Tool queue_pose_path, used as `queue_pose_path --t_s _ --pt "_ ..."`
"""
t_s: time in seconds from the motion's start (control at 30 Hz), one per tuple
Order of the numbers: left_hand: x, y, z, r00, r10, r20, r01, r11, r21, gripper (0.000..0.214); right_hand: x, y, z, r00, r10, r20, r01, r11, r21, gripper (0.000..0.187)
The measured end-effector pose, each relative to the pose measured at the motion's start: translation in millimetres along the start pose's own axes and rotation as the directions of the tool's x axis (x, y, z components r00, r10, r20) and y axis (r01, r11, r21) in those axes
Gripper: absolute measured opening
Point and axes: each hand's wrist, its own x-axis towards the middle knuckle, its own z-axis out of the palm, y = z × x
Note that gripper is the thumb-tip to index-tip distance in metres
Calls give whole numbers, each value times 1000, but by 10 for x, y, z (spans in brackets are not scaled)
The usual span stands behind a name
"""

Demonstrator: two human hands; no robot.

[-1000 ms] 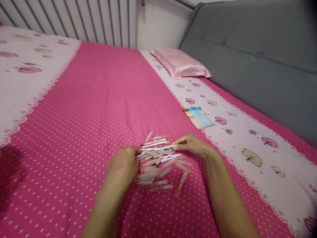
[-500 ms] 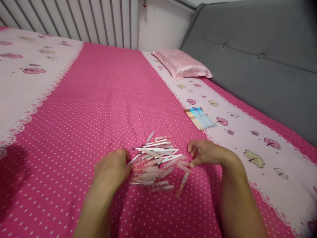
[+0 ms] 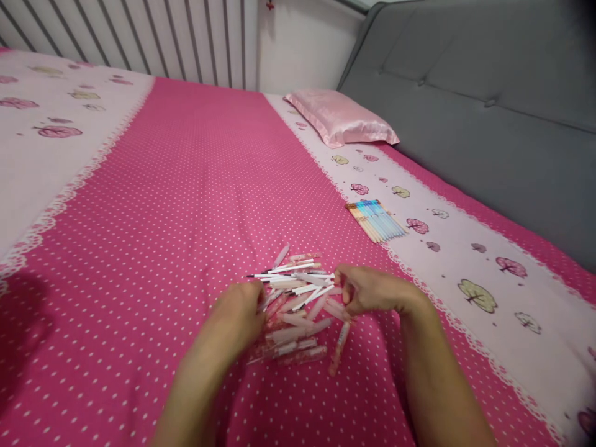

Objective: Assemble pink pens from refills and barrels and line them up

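Head view. Loose heap of pens (image 3: 298, 304) lay on the pink dotted bedsheet (image 3: 186, 186), directly between the two hands. Most barrels ran crosswise, left to right, so an end pointed at each hand. One stray pen (image 3: 339, 349) lay off the near right edge, turned more toward the camera.

Left hand (image 3: 239, 310): knuckles up, fingers curled down onto the left edge of the heap, touching it. Fingertips hidden behind the hand; could not tell whether it gripped a pen.

Right hand (image 3: 367, 288): at the right edge, fingers bent inward, tips against the ends of the white barrels. Pinch or mere touch, could not tell. Both hands about equally close.

Pens looked slim, white or clear pinkish, some capped, overlapping and crossing untidily.

Farther right, well apart, a tidy bundle of blue pens (image 3: 377, 220) on the pale border. Satin pillow (image 3: 339, 118) beyond, beside the grey headboard (image 3: 465, 93).
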Motion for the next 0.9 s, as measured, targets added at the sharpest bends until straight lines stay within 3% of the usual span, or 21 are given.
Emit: queue_pose_path --t_s 0.23,0.5,0.63,0.7,0.8,0.9 --pt "39 30 0 998 -10 -58 6 998 -62 12 35 -101 28 992 -85 -92 96 987 125 33" --pt "23 19 -45 991 -45 -128 35 996 -83 17 -3 -152 17 981 -156 -115 186 924 334 34" --pt "0 18 -57 987 -36 -158 22 996 -84 16 -46 -179 5 968 -213 -134 242 935 259 34" --pt "-25 12 -67 984 -33 -175 24 998 -57 15 -73 -181 -3 974 -196 -110 214 959 184 36" --pt "-102 15 -93 985 -10 -170 6 1000 -22 11 -124 -172 -11 984 -89 -151 84 996 -37 38" --pt "-220 45 -90 989 150 -17 -151 986 -71 11 -205 -184 -5 975 23 -220 -69 976 -204 34"
